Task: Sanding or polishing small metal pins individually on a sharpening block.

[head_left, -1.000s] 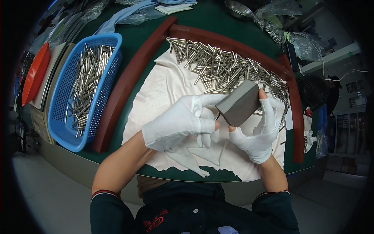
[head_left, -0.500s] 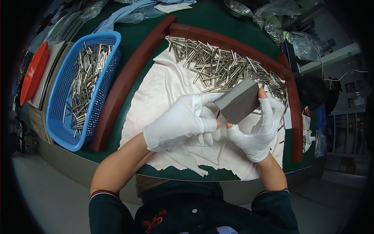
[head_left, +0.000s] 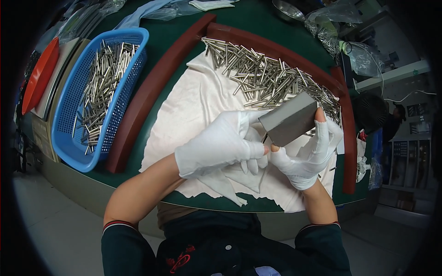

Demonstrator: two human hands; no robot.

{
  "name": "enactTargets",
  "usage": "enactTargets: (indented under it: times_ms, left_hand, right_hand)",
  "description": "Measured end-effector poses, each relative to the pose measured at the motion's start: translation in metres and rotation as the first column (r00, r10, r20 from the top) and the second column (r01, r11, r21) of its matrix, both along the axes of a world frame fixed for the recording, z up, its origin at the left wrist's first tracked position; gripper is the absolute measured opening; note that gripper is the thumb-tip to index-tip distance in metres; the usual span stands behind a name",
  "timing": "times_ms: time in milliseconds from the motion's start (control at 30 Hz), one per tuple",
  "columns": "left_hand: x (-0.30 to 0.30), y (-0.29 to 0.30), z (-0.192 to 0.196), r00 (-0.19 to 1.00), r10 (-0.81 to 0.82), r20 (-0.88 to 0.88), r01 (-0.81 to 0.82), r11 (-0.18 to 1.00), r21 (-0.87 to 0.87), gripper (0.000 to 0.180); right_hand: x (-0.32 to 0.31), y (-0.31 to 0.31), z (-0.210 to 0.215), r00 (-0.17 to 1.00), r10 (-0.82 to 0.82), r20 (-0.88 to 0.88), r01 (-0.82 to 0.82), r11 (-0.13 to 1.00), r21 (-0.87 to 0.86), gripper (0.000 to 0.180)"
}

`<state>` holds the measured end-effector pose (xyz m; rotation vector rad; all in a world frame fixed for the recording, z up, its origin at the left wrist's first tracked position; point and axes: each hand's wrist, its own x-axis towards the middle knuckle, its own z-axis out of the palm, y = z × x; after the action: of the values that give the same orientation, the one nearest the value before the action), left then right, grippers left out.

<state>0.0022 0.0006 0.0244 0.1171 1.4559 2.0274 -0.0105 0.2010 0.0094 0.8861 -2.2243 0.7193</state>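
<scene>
My right hand (head_left: 309,158), in a white glove with bare thumb and fingertip showing, grips a grey rectangular block (head_left: 291,120) by its edges. The block is tilted above the cloth and looks like a sanding block. Close beside its left end, my gloved left hand (head_left: 225,146) is closed in a pinch. The end of a thin metal pin (head_left: 264,137) shows between its thumb and fingers, near the block's lower corner; the rest is hidden by the glove. Behind both hands, a heap of metal pins (head_left: 264,76) lies on a pale cloth (head_left: 177,112).
Dark red wooden bars (head_left: 152,89) frame the cloth on the green table (head_left: 251,25). At the left stands a blue plastic basket (head_left: 61,124) with many metal pins, next to a red tray (head_left: 40,76). A metal bowl (head_left: 288,10) and plastic bags (head_left: 331,18) lie at the back right.
The whole view has shifted slightly. Both hands keep nearly the same pose, the block still in my right hand and the pin in my left.
</scene>
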Motion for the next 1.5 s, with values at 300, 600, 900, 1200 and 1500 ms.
enactTargets:
  times_ms: [300, 600, 900, 1200, 1500]
  left_hand:
    - [-0.002, -0.007, -0.012, 0.995, -0.024, 0.094, -0.015, 0.922, 0.388, 0.064]
    - [-0.002, -0.006, -0.016, 0.989, -0.043, 0.143, -0.018, 0.917, 0.398, 0.065]
    - [0.001, -0.002, -0.015, 0.99, -0.041, 0.132, -0.013, 0.922, 0.388, 0.052]
    - [0.001, 0.001, -0.015, 0.992, -0.049, 0.116, 0.009, 0.948, 0.317, 0.045]
    - [0.002, 0.001, -0.018, 0.99, -0.063, 0.126, 0.025, 0.959, 0.281, 0.037]
  right_hand:
    - [-0.003, 0.006, -0.009, 0.995, 0.062, 0.076, -0.054, 0.993, -0.107, 0.093]
    - [0.0, 0.01, -0.011, 0.999, 0.018, 0.037, -0.016, 0.998, -0.053, 0.091]
    - [0.002, 0.01, -0.011, 0.998, 0.025, 0.06, -0.021, 0.998, -0.053, 0.092]
    - [-0.003, 0.003, -0.009, 0.999, -0.024, 0.034, 0.025, 0.999, -0.045, 0.089]
    - [-0.005, 0.0, -0.005, 0.999, 0.023, 0.038, -0.019, 0.996, -0.084, 0.089]
